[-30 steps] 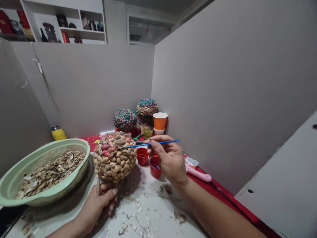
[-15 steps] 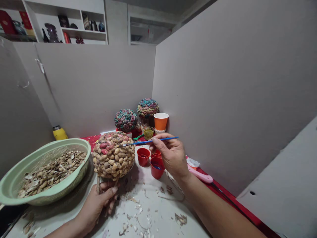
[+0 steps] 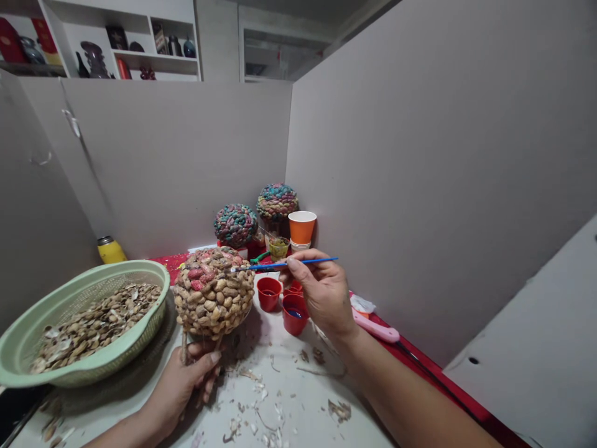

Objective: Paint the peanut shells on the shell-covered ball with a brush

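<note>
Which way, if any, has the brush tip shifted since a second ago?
Yes. Judged against the orange cup, which stays put, the brush tip has shifted slightly right and up in the head view.

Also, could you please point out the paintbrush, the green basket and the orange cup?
Paintbrush (image 3: 268, 266), head view, on the blue handle.
Green basket (image 3: 13, 353), head view, on its left rim.
Orange cup (image 3: 301, 231), head view, on its outer wall.

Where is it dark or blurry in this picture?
In the head view: a shadow on the table beside the green basket, dimness at the lower left edge, softness on the far shelf and brush tip, no strong glare.
</note>
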A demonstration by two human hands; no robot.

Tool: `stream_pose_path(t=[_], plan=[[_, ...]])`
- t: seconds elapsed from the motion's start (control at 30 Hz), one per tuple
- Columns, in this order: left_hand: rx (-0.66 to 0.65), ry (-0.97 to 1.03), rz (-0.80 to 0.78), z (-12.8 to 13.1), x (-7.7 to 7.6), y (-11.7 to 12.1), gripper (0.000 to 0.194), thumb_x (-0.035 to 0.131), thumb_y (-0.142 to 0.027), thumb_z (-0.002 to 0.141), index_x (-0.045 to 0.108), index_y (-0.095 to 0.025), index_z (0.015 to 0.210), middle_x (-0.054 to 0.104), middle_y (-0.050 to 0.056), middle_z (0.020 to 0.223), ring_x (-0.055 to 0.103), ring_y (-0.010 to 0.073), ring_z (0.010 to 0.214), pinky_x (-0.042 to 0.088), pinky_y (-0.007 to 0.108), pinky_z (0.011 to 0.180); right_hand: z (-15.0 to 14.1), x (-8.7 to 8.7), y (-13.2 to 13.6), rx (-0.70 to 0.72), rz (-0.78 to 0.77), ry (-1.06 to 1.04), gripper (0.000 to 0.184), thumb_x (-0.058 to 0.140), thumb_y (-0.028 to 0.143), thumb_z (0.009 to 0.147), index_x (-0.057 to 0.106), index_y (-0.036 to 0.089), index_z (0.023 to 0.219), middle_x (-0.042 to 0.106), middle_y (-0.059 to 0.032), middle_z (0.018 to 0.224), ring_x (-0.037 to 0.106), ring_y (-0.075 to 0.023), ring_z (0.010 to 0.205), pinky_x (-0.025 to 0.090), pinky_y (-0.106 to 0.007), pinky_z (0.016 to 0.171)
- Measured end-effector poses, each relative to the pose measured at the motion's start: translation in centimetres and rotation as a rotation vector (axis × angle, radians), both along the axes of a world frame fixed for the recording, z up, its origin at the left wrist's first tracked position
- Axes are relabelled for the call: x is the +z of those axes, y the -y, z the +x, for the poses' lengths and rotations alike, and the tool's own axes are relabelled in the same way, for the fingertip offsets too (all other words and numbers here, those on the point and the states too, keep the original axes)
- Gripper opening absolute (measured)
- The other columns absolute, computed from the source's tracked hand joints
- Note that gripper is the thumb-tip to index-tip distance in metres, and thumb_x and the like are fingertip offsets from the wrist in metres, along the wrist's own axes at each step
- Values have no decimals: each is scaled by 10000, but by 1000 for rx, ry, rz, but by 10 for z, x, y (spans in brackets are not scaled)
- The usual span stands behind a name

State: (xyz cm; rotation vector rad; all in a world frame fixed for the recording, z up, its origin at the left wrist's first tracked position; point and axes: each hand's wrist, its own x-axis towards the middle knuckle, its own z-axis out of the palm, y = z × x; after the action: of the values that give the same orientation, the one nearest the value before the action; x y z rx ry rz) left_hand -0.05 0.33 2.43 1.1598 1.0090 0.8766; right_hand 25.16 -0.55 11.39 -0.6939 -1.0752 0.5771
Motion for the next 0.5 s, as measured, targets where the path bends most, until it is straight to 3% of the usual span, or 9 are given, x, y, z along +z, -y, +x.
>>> stream_pose_path(t=[0.5], plan=[[-10, 2, -9, -1, -2, -1, 457, 891, -526, 638, 657, -132, 648, 577, -34, 487, 450, 47, 328, 303, 148, 322, -6, -1, 3, -22, -4, 40, 230, 799, 434, 814, 725, 216, 813, 742, -5, 633, 700, -141, 543, 584, -235, 533]])
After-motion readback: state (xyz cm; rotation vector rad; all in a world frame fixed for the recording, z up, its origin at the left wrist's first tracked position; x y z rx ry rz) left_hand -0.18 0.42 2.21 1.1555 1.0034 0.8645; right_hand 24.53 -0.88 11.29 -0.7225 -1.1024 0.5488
